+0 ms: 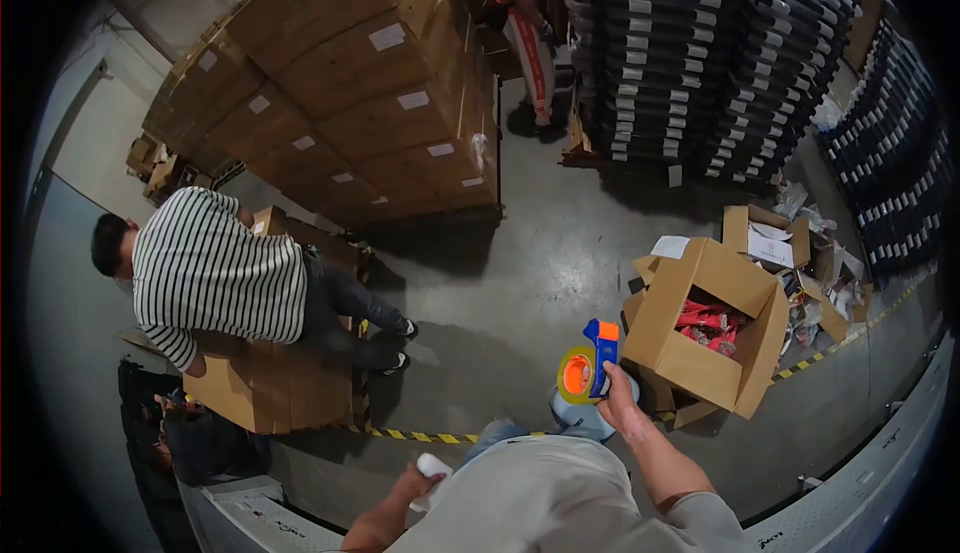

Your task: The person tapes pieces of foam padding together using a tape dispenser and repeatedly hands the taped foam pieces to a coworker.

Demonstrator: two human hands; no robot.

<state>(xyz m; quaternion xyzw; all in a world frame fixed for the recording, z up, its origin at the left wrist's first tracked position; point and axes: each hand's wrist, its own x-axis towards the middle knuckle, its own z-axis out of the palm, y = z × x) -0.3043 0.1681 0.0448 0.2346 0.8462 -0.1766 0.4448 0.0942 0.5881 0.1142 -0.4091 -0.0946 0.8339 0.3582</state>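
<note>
My right hand [619, 403] grips a blue and orange tape gun [602, 363] loaded with a roll of yellowish tape [574, 375]. Below it is a light-blue rounded thing [583, 419], partly hidden by the tape gun and my hand. Down by my left side, my left hand [408, 483] is closed around a small white object [432, 467] whose kind I cannot make out. To the right of the tape gun stands an open cardboard box [705, 323] with red items [712, 326] in clear wrapping inside.
Wrapped cartons [340, 103] are piled at the upper left; black stacked goods [665, 53] rise at the upper right. A person in a striped shirt [220, 263] leans over cardboard [280, 388] on the left. Another person [525, 33] stands behind. Striped floor tape [420, 436] crosses the floor.
</note>
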